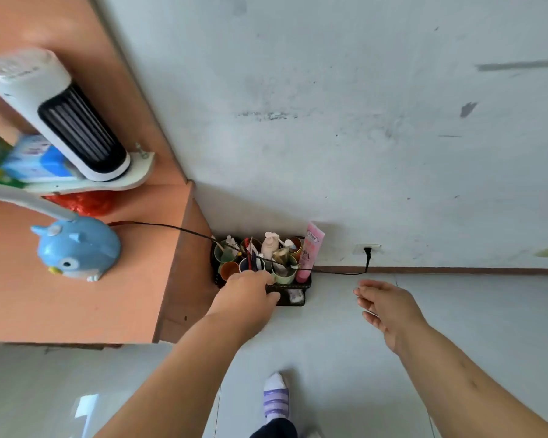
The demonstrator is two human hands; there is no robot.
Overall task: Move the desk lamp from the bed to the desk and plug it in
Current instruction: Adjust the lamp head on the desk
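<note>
Starting at the fingers: the right hand [389, 308], right of centre in the frame, is spread loose with nothing in it, palm turned inward, hanging over the floor just below the socket. The left hand [250, 290], dead centre, is curled down over the front edge of a black organiser basket [290, 295] on the floor. Can't tell if it's actually gripping the basket rim or the cord or just resting there, since the fingertips are hidden behind the hand itself.

Task-wise it looks basically done to me. The desk lamp [76, 248], a blue bird-shaped base with a white gooseneck, sits at the left of the frame on the desk [76, 305]. Its black cord [171, 228] runs off the desk edge, drapes across the cups in the basket, then along the floor and up to the plug [367, 251], which is seated in the wall socket [366, 248] right of centre. Only thing left, I'd guess, is tidying the cord off those cups.

Desk is orange-ish laminate tucked into a corner, with a white tower fan [57, 112] on a small shelf at upper left. The wall is scuffed pale grey, with a brown skirting strip and light tile floor [329, 358]. The basket holds cups, bottles and a pink tube [310, 248].
</note>
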